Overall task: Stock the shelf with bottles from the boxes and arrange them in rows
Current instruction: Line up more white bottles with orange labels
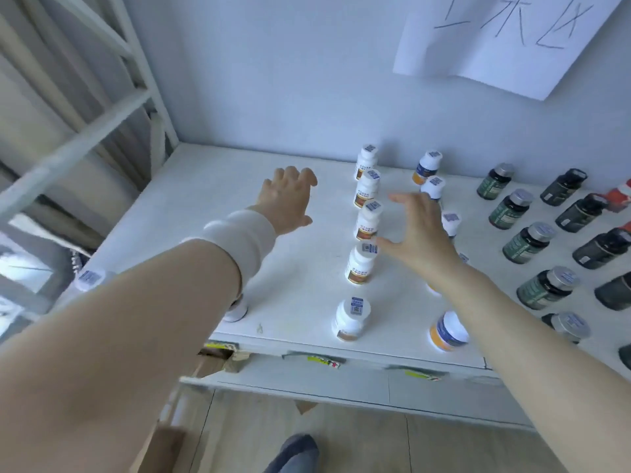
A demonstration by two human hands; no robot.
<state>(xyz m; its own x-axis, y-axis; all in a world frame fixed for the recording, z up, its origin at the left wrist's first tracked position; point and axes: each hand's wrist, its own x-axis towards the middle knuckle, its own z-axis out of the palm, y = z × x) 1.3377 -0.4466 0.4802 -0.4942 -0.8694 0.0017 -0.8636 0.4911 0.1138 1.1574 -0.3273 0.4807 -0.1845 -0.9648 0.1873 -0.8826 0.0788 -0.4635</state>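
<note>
On the white shelf (300,302) stands a row of several white bottles with brown labels (367,189), running front to back. A second row of white bottles with blue and orange labels (447,331) stands to its right. My left hand (288,199) reaches over the bare left part of the shelf, fingers spread, holding nothing. My right hand (415,233) hovers between the two white rows, fingers spread, thumb close to the cap of a brown-label bottle (361,264). Under my left forearm, a white bottle (235,310) is partly hidden.
Rows of dark green bottles (532,242) and black bottles (599,249) fill the right of the shelf. A paper sign (505,35) hangs on the back wall. A white metal frame (112,97) borders the left. Cardboard (211,360) shows below the shelf edge.
</note>
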